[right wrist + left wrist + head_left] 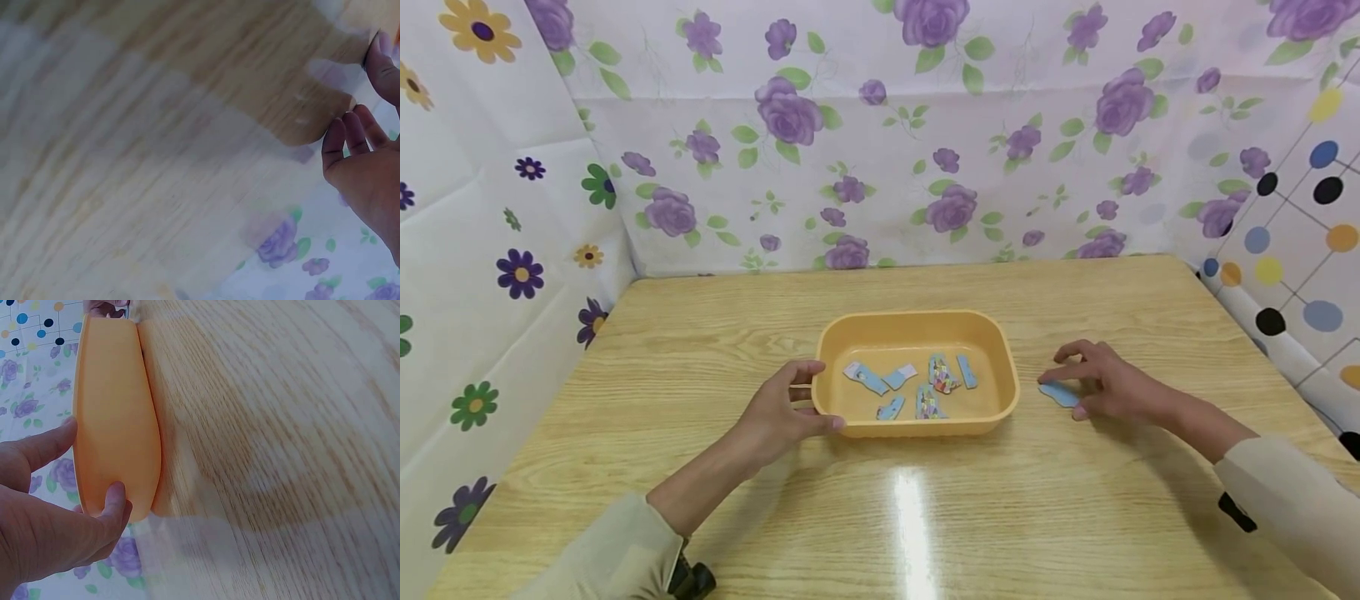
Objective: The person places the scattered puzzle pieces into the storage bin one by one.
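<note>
My left hand [782,410] grips the left end of a yellow-orange plastic tray [917,428], thumb by its near corner and fingers at the rim. The left wrist view shows that hand [69,525] against the outer wall of the tray [119,412]. Inside the tray lie several flat puzzle pieces [928,403], light blue and some with a multicoloured print. To the tray's right, my right hand [1116,385] pinches a light blue puzzle piece [1060,394] low over the table, between thumb and fingers. In the right wrist view, the fingertips of that hand [369,140] are close to the tabletop.
The wood-grain table [715,333] runs back to a wall covering [880,167] with purple flowers. Patterned sheets also hang at the left [497,350] and right [1300,242] sides. A black strap [688,575] shows at the left wrist.
</note>
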Motion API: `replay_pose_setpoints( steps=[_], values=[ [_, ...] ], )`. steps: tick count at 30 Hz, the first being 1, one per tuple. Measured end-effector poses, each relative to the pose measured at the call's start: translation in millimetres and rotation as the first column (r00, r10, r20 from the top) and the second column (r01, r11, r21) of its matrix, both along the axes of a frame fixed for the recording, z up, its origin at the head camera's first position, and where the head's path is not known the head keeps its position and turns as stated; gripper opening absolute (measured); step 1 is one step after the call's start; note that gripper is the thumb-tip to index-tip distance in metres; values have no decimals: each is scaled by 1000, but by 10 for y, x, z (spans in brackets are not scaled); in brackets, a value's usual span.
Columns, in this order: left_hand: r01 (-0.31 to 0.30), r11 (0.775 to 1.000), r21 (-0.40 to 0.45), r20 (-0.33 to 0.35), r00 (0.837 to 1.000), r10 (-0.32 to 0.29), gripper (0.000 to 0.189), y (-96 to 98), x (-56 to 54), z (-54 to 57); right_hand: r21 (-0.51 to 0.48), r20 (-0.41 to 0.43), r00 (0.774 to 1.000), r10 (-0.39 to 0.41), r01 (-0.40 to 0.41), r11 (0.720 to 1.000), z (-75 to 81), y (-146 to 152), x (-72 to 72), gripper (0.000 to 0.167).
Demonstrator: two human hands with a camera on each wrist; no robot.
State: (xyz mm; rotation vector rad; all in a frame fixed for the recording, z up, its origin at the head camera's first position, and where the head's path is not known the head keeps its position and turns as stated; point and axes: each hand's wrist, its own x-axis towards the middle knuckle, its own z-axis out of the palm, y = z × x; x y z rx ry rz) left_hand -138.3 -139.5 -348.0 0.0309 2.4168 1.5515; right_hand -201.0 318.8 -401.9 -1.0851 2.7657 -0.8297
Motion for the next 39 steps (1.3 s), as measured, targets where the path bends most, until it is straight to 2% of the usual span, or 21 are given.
replay_pose_setpoints(
  steps=[9,17,22,29,34,39],
  values=[
    [-7,1000,-11,2,1000,7,79,6,3,19,34,23,998,60,-61,998,40,87,-19,60],
    [-5,1000,-1,6,1000,5,80,-4,-2,18,11,2,999,37,-37,999,26,91,-9,58],
    [4,1000,20,4,1000,-4,80,-13,5,28,31,28,1000,-1,0,1000,56,84,-2,56],
    [0,1000,5,10,1000,0,80,-1,7,25,67,105,987,-119,113,991,181,149,-23,56],
    [-7,1000,-8,11,1000,7,80,-5,0,21,52,131,982,-138,133,990,341,137,-57,54],
    [-8,1000,0,17,1000,8,80,3,-12,-1,65,119,984,-133,126,990,524,-8,-92,55]
  ],
)
